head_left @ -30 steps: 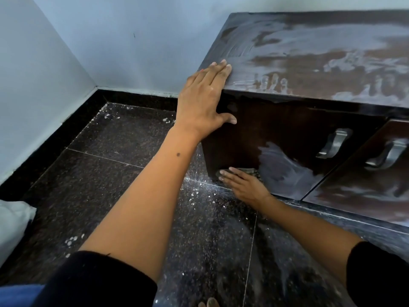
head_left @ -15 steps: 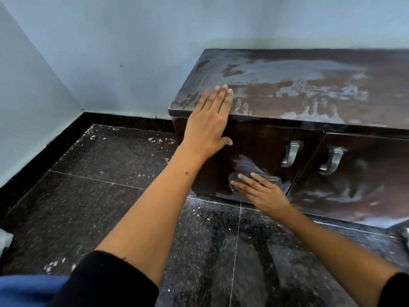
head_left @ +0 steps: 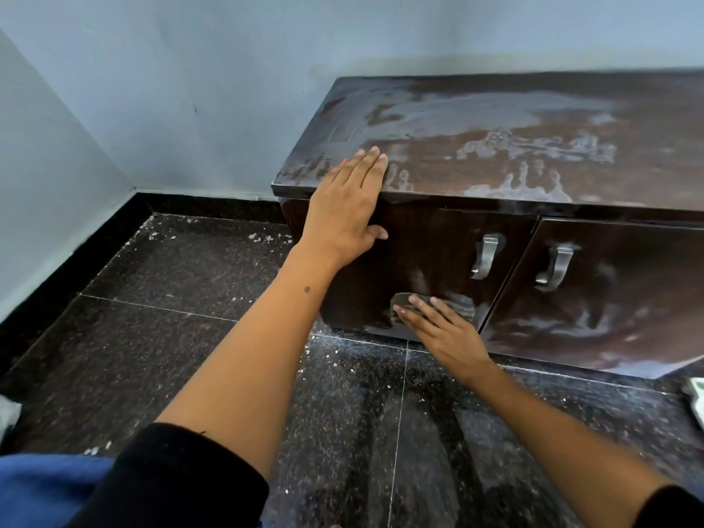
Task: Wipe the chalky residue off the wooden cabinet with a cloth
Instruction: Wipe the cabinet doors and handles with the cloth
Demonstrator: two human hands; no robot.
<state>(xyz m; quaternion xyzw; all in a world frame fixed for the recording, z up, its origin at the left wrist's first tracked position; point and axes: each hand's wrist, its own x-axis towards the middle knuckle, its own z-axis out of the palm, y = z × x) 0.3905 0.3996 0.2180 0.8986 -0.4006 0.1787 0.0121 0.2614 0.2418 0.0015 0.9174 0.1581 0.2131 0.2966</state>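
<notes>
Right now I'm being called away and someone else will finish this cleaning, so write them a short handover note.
Left hand: flat and open on the front left edge of the cabinet top, bracing.
Right hand: fingers pressing a dark cloth flat against the lower part of the left door.
Done: the upper part of the left door looks mostly clean.
Left: chalky smears low on the left door, across the right door, and streaks with handprints over most of the top. White specks also lie on the floor.

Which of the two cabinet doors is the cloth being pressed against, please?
The left door, nearest the room corner. The right hand holds the cloth flat on its lower part, below its handle; the right door is untouched.
</notes>
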